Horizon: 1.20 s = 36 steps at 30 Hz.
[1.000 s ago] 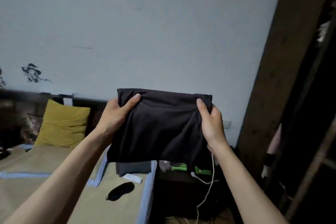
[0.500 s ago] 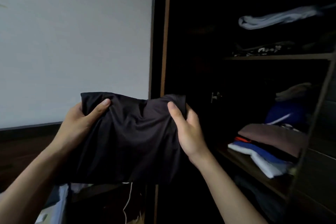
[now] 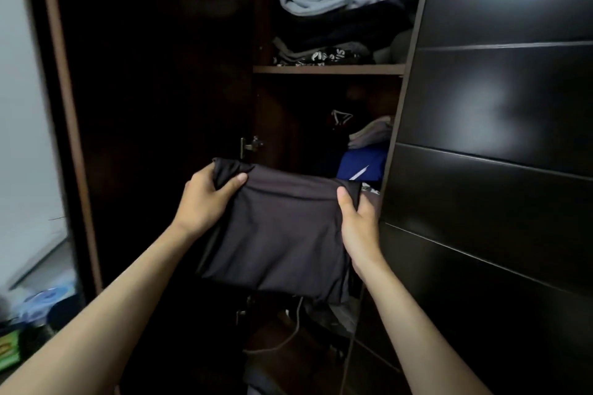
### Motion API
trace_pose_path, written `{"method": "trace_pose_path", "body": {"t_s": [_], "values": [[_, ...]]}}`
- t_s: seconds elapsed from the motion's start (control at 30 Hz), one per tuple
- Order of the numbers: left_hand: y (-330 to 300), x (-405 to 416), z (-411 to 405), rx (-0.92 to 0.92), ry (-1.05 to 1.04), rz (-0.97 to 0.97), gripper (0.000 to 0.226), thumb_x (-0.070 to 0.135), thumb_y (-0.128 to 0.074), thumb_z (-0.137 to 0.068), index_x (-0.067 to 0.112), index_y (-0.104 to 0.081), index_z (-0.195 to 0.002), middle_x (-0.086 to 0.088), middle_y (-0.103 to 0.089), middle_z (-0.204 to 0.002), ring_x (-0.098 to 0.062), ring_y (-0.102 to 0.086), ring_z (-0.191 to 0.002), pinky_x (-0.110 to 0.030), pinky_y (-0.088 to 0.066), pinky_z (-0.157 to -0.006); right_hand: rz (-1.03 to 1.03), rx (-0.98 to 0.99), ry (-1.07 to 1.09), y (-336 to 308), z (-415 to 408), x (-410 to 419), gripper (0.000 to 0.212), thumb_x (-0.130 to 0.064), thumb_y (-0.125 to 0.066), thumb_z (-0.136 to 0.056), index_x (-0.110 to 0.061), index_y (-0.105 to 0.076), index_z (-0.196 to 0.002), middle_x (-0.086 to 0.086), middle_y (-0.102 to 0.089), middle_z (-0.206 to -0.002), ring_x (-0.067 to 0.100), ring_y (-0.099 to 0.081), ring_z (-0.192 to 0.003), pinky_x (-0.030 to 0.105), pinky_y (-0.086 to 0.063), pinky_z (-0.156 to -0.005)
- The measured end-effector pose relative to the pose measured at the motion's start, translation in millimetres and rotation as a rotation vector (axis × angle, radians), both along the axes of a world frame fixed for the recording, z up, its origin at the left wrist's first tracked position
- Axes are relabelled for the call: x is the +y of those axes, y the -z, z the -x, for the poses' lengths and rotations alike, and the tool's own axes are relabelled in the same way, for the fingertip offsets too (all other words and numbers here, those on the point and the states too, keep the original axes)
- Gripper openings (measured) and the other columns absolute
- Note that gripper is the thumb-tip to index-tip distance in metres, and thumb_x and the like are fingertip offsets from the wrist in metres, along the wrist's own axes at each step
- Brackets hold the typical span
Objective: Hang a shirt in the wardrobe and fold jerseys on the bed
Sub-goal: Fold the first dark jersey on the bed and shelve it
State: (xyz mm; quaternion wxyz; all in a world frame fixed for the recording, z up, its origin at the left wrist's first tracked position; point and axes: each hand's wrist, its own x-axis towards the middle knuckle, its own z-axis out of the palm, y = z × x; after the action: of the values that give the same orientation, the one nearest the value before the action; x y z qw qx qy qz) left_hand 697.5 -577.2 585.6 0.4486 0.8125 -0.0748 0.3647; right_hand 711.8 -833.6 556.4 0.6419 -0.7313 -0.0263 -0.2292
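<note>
You hold the folded black jersey in front of the open wardrobe, level with its lower compartment. Your left hand grips the jersey's upper left corner, thumb on top and fingers curled under the cloth. Your right hand grips the upper right edge, thumb pressed on the top face, the other fingers hidden behind the fabric. The jersey hangs flat between both hands, its lower edge drooping.

Behind it a wooden shelf carries a stack of dark and pale folded clothes. Below that shelf, just beyond the jersey, lies a blue garment with grey folded items on top. The wardrobe's dark panelled door stands to your right.
</note>
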Motion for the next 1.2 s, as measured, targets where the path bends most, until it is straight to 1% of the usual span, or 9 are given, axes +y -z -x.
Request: {"method": "trace_pose_path", "body": {"t_s": [0.17,0.43,0.63,0.73,0.8,0.9,1.0,1.1,1.2], "values": [[21.8,-9.7,-107.1,0.099,0.174,0.117,0.026,0.026,-0.071,-0.092,0.008,-0.072,-0.111,0.009,-0.07,-0.096,0.003,-0.063,-0.089,-0.006,-0.046,-0.077,0.08,0.027,0.145,6.1,-62.5,-3.9,0.067,-0.049,-0.049,-0.103,-0.01,-0.037,-0.156,0.006,-0.043,-0.158,0.027,-0.038,-0.147,0.038,-0.031,-0.121],[-28.0,-63.3,-273.1,0.19,0.333,0.2,0.034,0.026,-0.073,-0.091,0.004,-0.072,-0.116,-0.011,-0.072,-0.116,-0.026,-0.066,-0.113,-0.034,-0.05,-0.098,0.467,0.088,0.676,-82.1,-161.4,-9.3,0.051,-0.045,-0.036,-0.108,-0.011,-0.042,-0.145,0.02,-0.062,-0.133,0.042,-0.058,-0.122,0.047,-0.046,-0.094],[-41.8,-128.7,-365.5,0.441,0.216,-0.204,0.07,0.046,-0.062,-0.095,0.004,-0.036,-0.143,-0.024,-0.052,-0.141,-0.04,-0.052,-0.128,-0.044,-0.045,-0.106,0.642,0.226,0.91,-72.8,-238.3,-35.4,0.049,-0.016,-0.018,-0.101,-0.001,-0.05,-0.135,0.027,-0.055,-0.132,0.046,-0.058,-0.116,0.052,-0.049,-0.097],[6.0,-127.1,-390.5,0.519,0.128,-0.342,0.06,0.048,-0.052,-0.097,0.01,-0.032,-0.141,-0.021,-0.048,-0.141,-0.04,-0.052,-0.126,-0.052,-0.044,-0.105,0.886,0.229,0.816,-29.3,-248.7,-33.7,0.024,-0.022,-0.075,-0.081,-0.007,-0.072,-0.1,0.017,-0.07,-0.096,0.036,-0.069,-0.088,0.046,-0.056,-0.09],[29.1,-120.9,-398.3,0.496,0.166,-0.419,0.051,0.044,-0.052,-0.098,0.014,-0.041,-0.137,-0.017,-0.05,-0.139,-0.036,-0.054,-0.123,-0.05,-0.046,-0.103,1.044,0.125,0.704,-3.0,-245.8,-24.0,0.038,-0.032,-0.091,-0.062,-0.013,-0.074,-0.089,0.009,-0.07,-0.081,0.028,-0.07,-0.076,0.042,-0.059,-0.084],[42.7,-123.9,-386.0,0.339,0.362,-0.406,0.039,0.036,-0.056,-0.098,0.015,-0.055,-0.13,-0.011,-0.057,-0.135,-0.029,-0.055,-0.123,-0.037,-0.043,-0.106,1.142,0.176,0.535,31.5,-237.1,-18.2,0.049,-0.042,-0.078,-0.077,-0.006,-0.071,-0.11,0.017,-0.072,-0.104,0.036,-0.07,-0.098,0.049,-0.054,-0.096],[61.5,-144.7,-358.7,0.211,0.523,-0.537,0.039,0.035,-0.048,-0.103,0.022,-0.053,-0.14,-0.001,-0.051,-0.146,-0.021,-0.046,-0.137,-0.029,-0.03,-0.114,1.128,0.377,0.387,51.3,-228.0,-30.4,0.069,-0.05,-0.039,-0.104,-0.006,-0.031,-0.156,0.021,-0.032,-0.161,0.036,-0.028,-0.149,0.053,-0.013,-0.124],[88.2,-159.4,-336.0,0.296,0.491,-0.87,0.053,0.046,-0.028,-0.107,0.034,-0.021,-0.158,0.01,-0.016,-0.166,-0.013,-0.014,-0.154,-0.036,-0.01,-0.123,1.19,0.588,0.278,57.9,-212.8,-37.8,0.075,-0.06,-0.024,-0.105,-0.018,-0.003,-0.163,0.01,0.003,-0.171,0.029,0.003,-0.157,0.052,0.004,-0.125],[75.0,-156.7,-325.8,0.367,0.468,-0.942,0.054,0.044,-0.026,-0.108,0.031,-0.016,-0.159,0.006,-0.01,-0.168,-0.015,-0.011,-0.154,-0.04,-0.011,-0.124,1.216,0.672,0.21,39.2,-199.4,-17.7,0.075,-0.059,-0.025,-0.105,-0.02,0.002,-0.163,0.01,0.007,-0.171,0.035,0.006,-0.157,0.054,0.004,-0.125]]}}
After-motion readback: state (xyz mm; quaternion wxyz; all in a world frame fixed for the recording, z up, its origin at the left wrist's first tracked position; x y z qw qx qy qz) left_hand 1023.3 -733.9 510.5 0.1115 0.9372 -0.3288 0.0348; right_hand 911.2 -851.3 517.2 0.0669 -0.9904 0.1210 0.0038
